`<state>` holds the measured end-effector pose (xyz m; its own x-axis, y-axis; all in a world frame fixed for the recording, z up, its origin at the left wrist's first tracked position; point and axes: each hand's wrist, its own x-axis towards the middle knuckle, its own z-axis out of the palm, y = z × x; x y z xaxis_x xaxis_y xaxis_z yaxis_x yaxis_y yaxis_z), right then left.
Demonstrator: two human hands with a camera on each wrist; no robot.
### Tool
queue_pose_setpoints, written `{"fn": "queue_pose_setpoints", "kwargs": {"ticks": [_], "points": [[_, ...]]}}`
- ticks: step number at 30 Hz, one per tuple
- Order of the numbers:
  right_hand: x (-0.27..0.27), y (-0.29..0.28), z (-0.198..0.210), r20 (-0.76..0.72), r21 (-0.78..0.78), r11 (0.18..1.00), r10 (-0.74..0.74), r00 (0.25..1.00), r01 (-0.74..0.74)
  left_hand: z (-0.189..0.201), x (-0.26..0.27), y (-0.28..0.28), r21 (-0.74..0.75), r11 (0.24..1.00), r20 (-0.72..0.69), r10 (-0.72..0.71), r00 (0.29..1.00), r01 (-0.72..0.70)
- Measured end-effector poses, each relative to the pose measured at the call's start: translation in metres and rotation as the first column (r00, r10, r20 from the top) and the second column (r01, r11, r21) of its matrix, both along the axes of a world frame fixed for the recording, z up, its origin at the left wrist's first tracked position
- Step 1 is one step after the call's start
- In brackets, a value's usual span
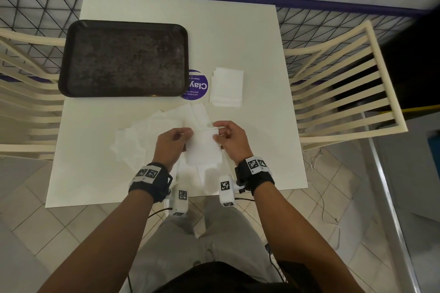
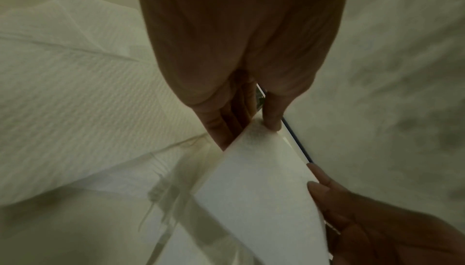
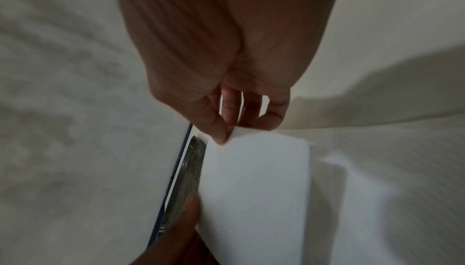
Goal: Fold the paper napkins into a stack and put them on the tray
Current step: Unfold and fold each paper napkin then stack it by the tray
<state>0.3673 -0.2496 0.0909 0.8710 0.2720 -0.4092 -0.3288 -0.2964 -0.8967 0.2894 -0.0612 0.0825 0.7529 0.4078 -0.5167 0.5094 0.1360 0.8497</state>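
Observation:
Both hands hold one white napkin (image 1: 203, 150) above the table's near half. My left hand (image 1: 175, 143) pinches its left top corner, and my right hand (image 1: 228, 137) pinches its right top corner. The left wrist view shows the napkin (image 2: 256, 199) pinched at its corner; the right wrist view shows the napkin (image 3: 254, 189) held between thumb and fingers. Loose unfolded napkins (image 1: 142, 135) lie spread under and left of the hands. A stack of folded napkins (image 1: 227, 87) sits to the right of the dark tray (image 1: 123, 58), which holds nothing.
A round purple sticker (image 1: 196, 84) lies between tray and stack. The white table (image 1: 238, 31) has cream slatted chairs on its left (image 1: 26, 93) and right (image 1: 342, 83). A wire grid fence (image 1: 35, 12) runs behind.

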Motion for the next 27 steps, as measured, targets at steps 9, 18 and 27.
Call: {"fn": "queue_pose_setpoints", "kwargs": {"ticks": [9,18,27], "points": [[-0.003,0.027,0.009,0.160,-0.287,0.935,0.263,0.952,-0.210,0.012,-0.003,-0.007,0.372,0.912,0.097,-0.225,0.969,0.175],[0.009,0.006,0.012,0.088,-0.155,0.984,0.099,0.991,-0.084,0.016,-0.005,-0.001,0.449,0.890,0.167,-0.169,0.971,0.078],[0.006,0.012,0.017,-0.024,-0.103,0.994,0.019,1.000,-0.022,0.009,0.005,-0.012,0.463,0.885,0.120,-0.114,0.986,0.046]]}}
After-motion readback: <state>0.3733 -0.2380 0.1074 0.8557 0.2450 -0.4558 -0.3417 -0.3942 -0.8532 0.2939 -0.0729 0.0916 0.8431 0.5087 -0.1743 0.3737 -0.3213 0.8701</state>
